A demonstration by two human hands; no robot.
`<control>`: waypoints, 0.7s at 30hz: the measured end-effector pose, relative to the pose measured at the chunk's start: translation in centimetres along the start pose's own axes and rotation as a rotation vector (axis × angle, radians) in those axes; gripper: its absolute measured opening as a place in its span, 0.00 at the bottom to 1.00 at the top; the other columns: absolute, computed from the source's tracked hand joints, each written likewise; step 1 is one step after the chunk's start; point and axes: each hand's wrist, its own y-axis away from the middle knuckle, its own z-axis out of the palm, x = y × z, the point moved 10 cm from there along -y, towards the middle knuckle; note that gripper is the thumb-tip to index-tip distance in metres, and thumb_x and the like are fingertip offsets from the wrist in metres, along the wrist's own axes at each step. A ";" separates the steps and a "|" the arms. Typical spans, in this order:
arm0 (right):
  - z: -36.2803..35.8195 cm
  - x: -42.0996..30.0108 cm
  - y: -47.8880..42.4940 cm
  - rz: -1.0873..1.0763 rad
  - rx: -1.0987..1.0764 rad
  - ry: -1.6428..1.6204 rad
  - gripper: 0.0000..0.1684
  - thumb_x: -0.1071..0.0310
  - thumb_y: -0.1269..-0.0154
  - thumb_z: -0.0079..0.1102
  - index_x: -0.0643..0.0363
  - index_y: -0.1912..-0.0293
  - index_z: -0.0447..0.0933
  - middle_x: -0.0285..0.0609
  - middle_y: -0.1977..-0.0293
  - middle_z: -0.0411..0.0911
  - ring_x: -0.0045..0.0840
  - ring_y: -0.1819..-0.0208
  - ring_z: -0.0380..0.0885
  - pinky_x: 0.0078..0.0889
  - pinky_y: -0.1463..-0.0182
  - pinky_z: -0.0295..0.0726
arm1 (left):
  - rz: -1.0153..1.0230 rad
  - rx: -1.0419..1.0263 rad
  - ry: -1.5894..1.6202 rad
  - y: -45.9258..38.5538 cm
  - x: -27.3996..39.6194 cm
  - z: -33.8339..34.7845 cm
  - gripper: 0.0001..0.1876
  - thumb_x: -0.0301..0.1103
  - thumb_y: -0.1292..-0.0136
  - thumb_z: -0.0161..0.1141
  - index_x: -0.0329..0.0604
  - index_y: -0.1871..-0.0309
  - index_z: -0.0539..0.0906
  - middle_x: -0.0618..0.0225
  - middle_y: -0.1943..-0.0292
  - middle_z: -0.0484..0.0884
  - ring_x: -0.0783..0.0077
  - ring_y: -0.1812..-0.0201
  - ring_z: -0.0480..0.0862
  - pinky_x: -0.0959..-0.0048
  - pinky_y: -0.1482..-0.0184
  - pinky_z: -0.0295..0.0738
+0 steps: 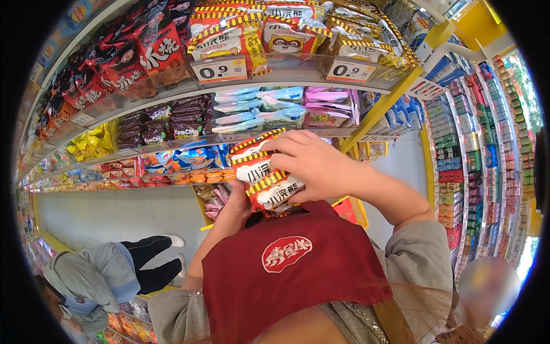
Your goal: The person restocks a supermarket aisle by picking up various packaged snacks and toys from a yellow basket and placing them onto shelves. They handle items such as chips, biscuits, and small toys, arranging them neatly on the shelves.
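Several red and white snack packets (pixel 262 172) with yellow and black striped edges are held as a stack in front of my chest. My right hand (pixel 307 165) lies over their right side with its fingers bent around the edges. From the lower left, my left hand (pixel 239 200) supports the same stack, its fingers partly hidden behind it. Beyond the packets, matching red packets (pixel 292 38) stand in a bin on the upper shelf, and pale blue packets (pixel 279 109) lie on the shelf below.
A clear shelf lip (pixel 296 62) with price tags runs across the top. A yellow shelf post (pixel 378 112) slants at the right, before drink shelves (pixel 464 142). Another person (pixel 99 275) in a light jacket is at the lower left. A red and yellow basket (pixel 350 210) is beyond my apron.
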 end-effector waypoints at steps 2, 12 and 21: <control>-0.3 0.0 0.3 0.003 0.062 0.035 0.37 0.60 0.62 0.78 0.55 0.50 0.73 0.46 0.42 0.71 0.41 0.39 0.70 0.42 0.39 0.71 | -0.030 0.104 0.051 0.0 0.6 0.1 0.59 0.83 0.49 0.40 0.43 0.25 0.56 0.53 0.31 0.69 0.52 0.33 0.74 0.51 0.35 0.75; 1.2 0.2 0.2 0.185 -0.067 -0.102 0.41 0.58 0.54 0.75 0.52 0.38 0.70 0.46 0.59 0.81 0.42 0.55 0.79 0.43 0.54 0.78 | -0.104 0.248 0.082 -0.6 -0.5 -2.9 0.31 0.49 0.30 0.48 0.35 0.31 0.65 0.49 0.37 0.74 0.52 0.39 0.79 0.52 0.37 0.77; -19.5 0.2 1.2 -0.165 0.830 0.495 0.36 0.62 0.62 0.80 0.55 0.49 0.78 0.45 0.58 0.82 0.42 0.59 0.82 0.38 0.57 0.81 | -0.003 0.315 0.237 -0.5 1.4 -6.7 0.23 0.32 0.32 0.57 0.33 0.36 0.69 0.51 0.42 0.79 0.55 0.43 0.82 0.57 0.41 0.81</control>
